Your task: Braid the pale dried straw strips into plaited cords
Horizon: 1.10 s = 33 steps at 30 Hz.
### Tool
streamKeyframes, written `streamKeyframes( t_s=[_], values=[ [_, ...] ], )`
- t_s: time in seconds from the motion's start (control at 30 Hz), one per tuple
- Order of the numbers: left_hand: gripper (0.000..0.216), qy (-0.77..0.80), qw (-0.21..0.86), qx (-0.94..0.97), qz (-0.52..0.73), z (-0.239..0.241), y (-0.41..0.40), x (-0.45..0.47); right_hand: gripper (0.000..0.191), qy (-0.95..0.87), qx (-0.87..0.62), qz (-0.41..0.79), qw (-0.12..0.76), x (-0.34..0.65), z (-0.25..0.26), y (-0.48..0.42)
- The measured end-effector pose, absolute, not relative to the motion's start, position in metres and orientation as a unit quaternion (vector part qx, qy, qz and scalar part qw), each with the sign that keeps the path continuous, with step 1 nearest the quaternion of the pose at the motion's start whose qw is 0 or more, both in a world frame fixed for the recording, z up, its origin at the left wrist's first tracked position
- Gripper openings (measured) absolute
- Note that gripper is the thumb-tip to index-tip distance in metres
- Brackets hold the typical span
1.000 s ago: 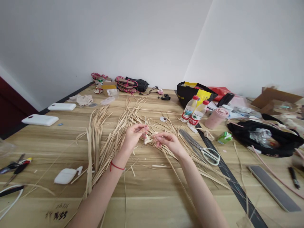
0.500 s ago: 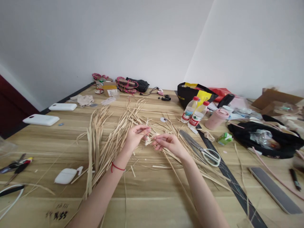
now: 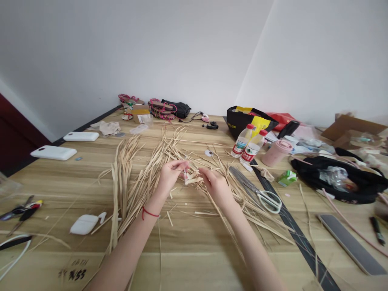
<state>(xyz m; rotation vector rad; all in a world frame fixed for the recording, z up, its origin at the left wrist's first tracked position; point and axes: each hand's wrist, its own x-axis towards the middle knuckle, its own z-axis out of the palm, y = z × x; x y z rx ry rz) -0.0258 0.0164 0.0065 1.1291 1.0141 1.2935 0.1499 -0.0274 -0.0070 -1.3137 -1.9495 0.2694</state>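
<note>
A loose heap of pale dried straw strips [image 3: 139, 178] lies spread over the wooden table [image 3: 194, 250]. Above its middle, both hands meet on a small folded straw piece [image 3: 193, 178]. My left hand [image 3: 170, 174], with a red string round its wrist, pinches the piece's left side between thumb and fingers. My right hand [image 3: 216, 185] is closed on its right side, fingers curled over it. Long strips trail from the piece towards me and to the right.
White-handled scissors [image 3: 266, 198] lie right of the hands, by a dark ruler strip [image 3: 298, 238]. Two water bottles [image 3: 247, 143], a pink cup [image 3: 275, 151] and black bags [image 3: 339, 178] stand behind. A white earbud case [image 3: 83, 223], pliers [image 3: 18, 210] and white power banks [image 3: 53, 152] lie left.
My right hand has turned over, its back now upward, and shifted slightly right and down on the folded piece. The left hand has hardly moved.
</note>
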Motion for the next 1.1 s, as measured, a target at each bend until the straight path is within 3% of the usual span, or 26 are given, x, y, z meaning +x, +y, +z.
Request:
streamKeyframes(
  t_s=[0.13,0.23,0.37,0.43,0.63,0.87,1.1],
  values=[
    [0.037,0.414,0.553,0.491,0.531,0.009,0.015,-0.026,0.035,-0.783,-0.529,0.047,0.324,0.148,-0.014,-0.028],
    [0.034,0.414,0.553,0.493,0.529,0.008,0.015,-0.026,0.03,-0.767,-0.531,0.082,0.352,0.147,-0.015,-0.027],
    [0.032,0.399,0.555,0.512,0.52,0.005,0.017,-0.029,0.015,-0.7,-0.505,0.231,0.45,0.147,-0.011,-0.024],
    [0.032,0.388,0.56,0.523,0.512,0.005,0.018,-0.03,0.017,-0.662,-0.472,0.334,0.477,0.147,-0.009,-0.022],
    [0.032,0.388,0.569,0.526,0.5,0.006,0.019,-0.032,0.032,-0.548,-0.401,0.575,0.457,0.151,-0.002,-0.019],
    [0.033,0.386,0.559,0.517,0.52,0.008,0.017,-0.029,0.033,-0.484,-0.392,0.648,0.438,0.16,-0.001,-0.017],
    [0.032,0.378,0.562,0.52,0.521,0.008,0.016,-0.028,0.031,-0.468,-0.396,0.646,0.454,0.159,-0.004,-0.017]
  ],
)
